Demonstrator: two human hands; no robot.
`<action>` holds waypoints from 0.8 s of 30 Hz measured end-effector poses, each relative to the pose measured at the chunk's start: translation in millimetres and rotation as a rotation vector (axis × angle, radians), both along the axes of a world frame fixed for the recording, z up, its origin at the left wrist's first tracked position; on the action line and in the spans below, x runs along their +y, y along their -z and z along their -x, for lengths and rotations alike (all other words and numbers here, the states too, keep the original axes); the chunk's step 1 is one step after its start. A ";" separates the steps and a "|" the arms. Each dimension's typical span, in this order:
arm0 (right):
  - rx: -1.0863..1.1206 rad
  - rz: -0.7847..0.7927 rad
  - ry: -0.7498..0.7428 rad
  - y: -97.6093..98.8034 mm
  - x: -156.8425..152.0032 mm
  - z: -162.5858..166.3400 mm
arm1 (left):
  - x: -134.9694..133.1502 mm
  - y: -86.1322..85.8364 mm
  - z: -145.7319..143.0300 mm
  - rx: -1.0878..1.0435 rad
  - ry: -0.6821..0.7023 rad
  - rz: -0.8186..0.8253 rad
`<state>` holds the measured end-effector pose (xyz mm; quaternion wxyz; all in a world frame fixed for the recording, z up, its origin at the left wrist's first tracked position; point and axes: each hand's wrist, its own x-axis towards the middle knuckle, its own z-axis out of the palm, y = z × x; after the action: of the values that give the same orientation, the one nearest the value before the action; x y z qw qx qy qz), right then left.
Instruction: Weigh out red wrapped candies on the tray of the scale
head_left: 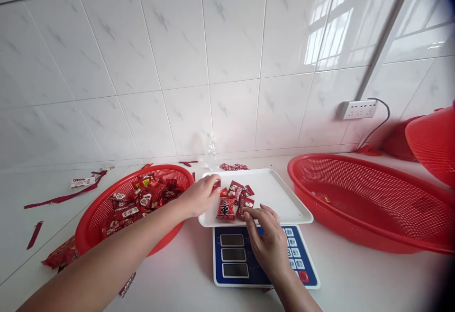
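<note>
The left hand (202, 198) pinches a dark red packet (216, 185) above the white tray (279, 198). The right hand (268, 238), loosely open, is at the snack packets (226, 208) there.

Dark red and brighter red, with white and black print, on the packets (226, 207) between left hand (203, 197) and right hand (267, 241). Plain white for the tray (275, 193) beneath the packets. Blue, with white keys (292, 242) and one red, for the scale (254, 267) under the right hand. Solid red for the baskets (355, 237) outside both hands. Whitish with grey streaks for the tiles (234, 51) beyond.
</note>
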<state>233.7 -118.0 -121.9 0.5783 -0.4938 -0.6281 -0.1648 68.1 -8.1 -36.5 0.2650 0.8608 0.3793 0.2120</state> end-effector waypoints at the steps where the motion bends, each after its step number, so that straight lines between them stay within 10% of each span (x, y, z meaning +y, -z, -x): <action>1: 0.014 -0.007 0.004 -0.7 -0.4 -0.7 | -1.2 4.6 -9.0 0.028 0.030 -0.018; 12: 0.233 -0.096 -0.073 -5.6 -6.9 -3.6 | -5.3 27.2 -51.4 0.331 0.284 -0.111; 24: 0.285 -0.076 -0.105 -8.0 -7.2 -1.3 | -6.7 33.0 -54.2 0.375 0.224 -0.199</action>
<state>235.0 -125.2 -113.9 0.6876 -0.4567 -0.5579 -0.0861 122.2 -14.8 -69.5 0.1257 0.9437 0.3013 0.0539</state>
